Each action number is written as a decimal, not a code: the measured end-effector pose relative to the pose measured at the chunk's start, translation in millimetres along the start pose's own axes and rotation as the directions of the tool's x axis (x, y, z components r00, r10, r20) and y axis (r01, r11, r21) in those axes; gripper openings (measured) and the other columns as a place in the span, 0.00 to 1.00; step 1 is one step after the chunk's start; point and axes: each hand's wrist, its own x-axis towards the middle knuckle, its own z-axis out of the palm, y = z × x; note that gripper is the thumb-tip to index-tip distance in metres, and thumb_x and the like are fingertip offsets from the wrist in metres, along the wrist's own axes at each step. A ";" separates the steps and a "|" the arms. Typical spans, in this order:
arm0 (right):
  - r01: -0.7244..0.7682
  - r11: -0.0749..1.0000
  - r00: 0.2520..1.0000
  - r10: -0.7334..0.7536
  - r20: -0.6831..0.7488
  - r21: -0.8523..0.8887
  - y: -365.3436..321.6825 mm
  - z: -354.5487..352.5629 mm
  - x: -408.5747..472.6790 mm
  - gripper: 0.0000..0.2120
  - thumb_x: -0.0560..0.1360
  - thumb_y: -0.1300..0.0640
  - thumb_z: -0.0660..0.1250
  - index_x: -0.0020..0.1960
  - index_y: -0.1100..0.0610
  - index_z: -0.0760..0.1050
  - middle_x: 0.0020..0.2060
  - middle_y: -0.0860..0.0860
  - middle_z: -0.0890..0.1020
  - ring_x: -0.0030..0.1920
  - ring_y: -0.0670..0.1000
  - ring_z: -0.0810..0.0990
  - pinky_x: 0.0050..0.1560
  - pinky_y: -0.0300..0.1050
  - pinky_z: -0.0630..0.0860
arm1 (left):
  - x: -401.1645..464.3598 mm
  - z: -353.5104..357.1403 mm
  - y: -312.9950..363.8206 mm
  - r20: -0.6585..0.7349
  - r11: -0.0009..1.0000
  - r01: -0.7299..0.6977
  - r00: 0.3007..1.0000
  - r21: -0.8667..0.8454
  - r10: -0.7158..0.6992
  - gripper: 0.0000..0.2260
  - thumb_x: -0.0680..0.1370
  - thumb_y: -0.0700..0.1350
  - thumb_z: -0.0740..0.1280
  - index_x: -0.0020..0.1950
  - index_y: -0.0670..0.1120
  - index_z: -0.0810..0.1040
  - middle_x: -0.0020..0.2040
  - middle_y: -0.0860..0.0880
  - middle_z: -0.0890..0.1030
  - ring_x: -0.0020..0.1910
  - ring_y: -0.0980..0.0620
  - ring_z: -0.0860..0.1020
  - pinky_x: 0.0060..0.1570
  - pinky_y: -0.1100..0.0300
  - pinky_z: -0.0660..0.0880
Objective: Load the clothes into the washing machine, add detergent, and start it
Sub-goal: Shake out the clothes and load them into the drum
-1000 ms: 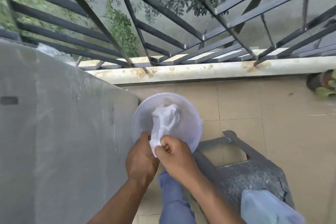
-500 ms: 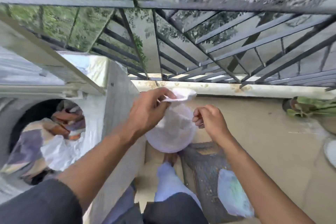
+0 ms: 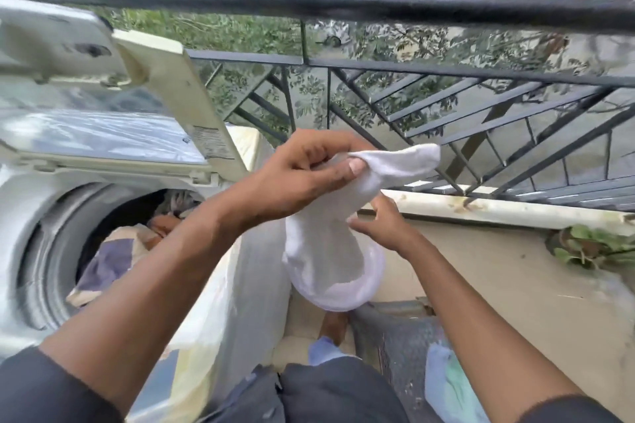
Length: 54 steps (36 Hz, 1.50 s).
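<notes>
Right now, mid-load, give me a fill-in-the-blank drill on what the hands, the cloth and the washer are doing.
1. The white cloth is pinched by the ____ hand.
2. The right hand is ____, its fingers straight beside the cloth.
3. The washer lid stands ____, with clothes inside the drum.
4. Beyond the hands runs a dark metal ____.

Missing words: left; open; open; railing

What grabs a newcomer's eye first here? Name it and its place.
The white cloth at centre, pinched by the left hand, with the right hand open beside it. Next, the washing machine at left, lid up, colourful clothes in its drum.
</notes>
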 end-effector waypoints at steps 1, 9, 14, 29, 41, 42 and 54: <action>0.046 0.999 0.999 -0.047 0.018 0.008 -6.5 -0.4 0.1 0.11 0.76 0.56 0.75 0.56 0.45 0.80 0.57 0.48 0.83 0.64 0.53 0.79 0.70 0.58 0.73 | -3.3 -2.5 1.1 -0.013 1.000 -0.008 1.000 0.011 0.008 0.08 0.85 0.37 0.64 0.58 0.40 0.83 0.46 0.48 0.84 0.44 0.57 0.81 0.45 0.64 0.77; 0.057 0.991 0.998 -0.058 0.002 0.121 -32.6 -7.3 -24.5 0.23 0.76 0.64 0.74 0.62 0.43 0.74 0.62 0.50 0.81 0.62 0.50 0.79 0.62 0.47 0.76 | -45.1 -28.9 -1.0 -0.074 0.997 -0.026 0.997 0.069 0.031 0.10 0.86 0.35 0.64 0.55 0.46 0.83 0.42 0.59 0.86 0.41 0.64 0.82 0.42 0.70 0.76; 0.202 0.979 0.973 -0.196 0.122 -0.038 -70.6 38.2 -33.0 0.33 0.74 0.60 0.78 0.75 0.58 0.69 0.66 0.49 0.74 0.70 0.53 0.73 0.67 0.44 0.73 | -57.0 -31.6 7.0 0.009 0.993 -0.049 0.999 0.109 0.048 0.07 0.84 0.38 0.66 0.57 0.43 0.84 0.45 0.55 0.85 0.44 0.59 0.82 0.44 0.65 0.77; 0.049 0.921 0.939 0.089 -0.331 0.386 -72.6 40.5 -93.4 0.16 0.81 0.45 0.66 0.58 0.58 0.75 0.51 0.68 0.83 0.48 0.63 0.84 0.50 0.58 0.80 | -81.2 -56.5 -14.9 -0.333 0.970 -0.023 0.937 0.244 0.106 0.11 0.88 0.39 0.62 0.64 0.37 0.82 0.57 0.41 0.86 0.52 0.56 0.83 0.53 0.62 0.78; 0.327 0.706 0.891 -0.008 -0.455 0.629 -158.1 25.5 -110.7 0.09 0.84 0.60 0.63 0.47 0.52 0.77 0.40 0.52 0.81 0.40 0.50 0.78 0.42 0.45 0.74 | -96.4 -56.0 -73.7 -0.390 0.970 0.217 0.907 0.112 -0.158 0.07 0.78 0.52 0.70 0.55 0.59 0.84 0.55 0.45 0.85 0.50 0.51 0.84 0.48 0.55 0.81; 0.347 0.652 0.899 -0.027 -0.437 0.674 -169.1 24.1 -112.3 0.08 0.83 0.60 0.63 0.47 0.51 0.77 0.40 0.50 0.82 0.40 0.48 0.79 0.43 0.43 0.76 | -97.6 -55.5 -76.1 -0.335 0.972 0.219 0.925 0.086 -0.179 0.12 0.75 0.51 0.74 0.59 0.59 0.83 0.57 0.47 0.85 0.50 0.53 0.84 0.46 0.59 0.81; 0.240 0.096 0.957 -0.192 -0.219 0.966 -264.4 11.0 -141.0 0.13 0.83 0.53 0.61 0.60 0.60 0.75 0.49 0.55 0.76 0.52 0.54 0.77 0.66 0.53 0.71 | -109.2 -22.8 -80.2 -0.075 0.934 0.358 0.932 0.026 -0.355 0.23 0.77 0.50 0.80 0.70 0.49 0.81 0.65 0.48 0.86 0.67 0.47 0.82 0.68 0.42 0.80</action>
